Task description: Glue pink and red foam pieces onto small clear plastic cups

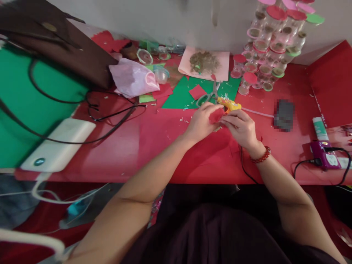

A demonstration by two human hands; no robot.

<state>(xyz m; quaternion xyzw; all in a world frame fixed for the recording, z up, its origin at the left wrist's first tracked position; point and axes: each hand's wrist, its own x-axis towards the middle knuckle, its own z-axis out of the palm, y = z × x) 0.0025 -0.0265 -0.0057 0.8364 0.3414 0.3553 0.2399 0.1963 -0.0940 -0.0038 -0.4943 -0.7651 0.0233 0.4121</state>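
My left hand (201,119) is closed around a small red paper piece (216,115), held above the front part of the red table. At the right edge of that piece, the fingertips of my right hand (241,126) are pinched together and appear to grip it; the fingers partly hide the contact. A yellow glue gun (231,105) lies just beyond my hands, with a glue stick (258,112) sticking out of its back. Grey-handled scissors (211,96) rest on a green sheet (178,97) beside a red paper square (197,92).
Stacked clear cups with coloured discs (271,47) stand at the back right. A pink sheet with a brownish heap (203,62) lies behind the scissors. Black cables (115,112), a white power bank (59,145) and a brown bag (74,51) occupy the left; a purple device (324,156) sits right.
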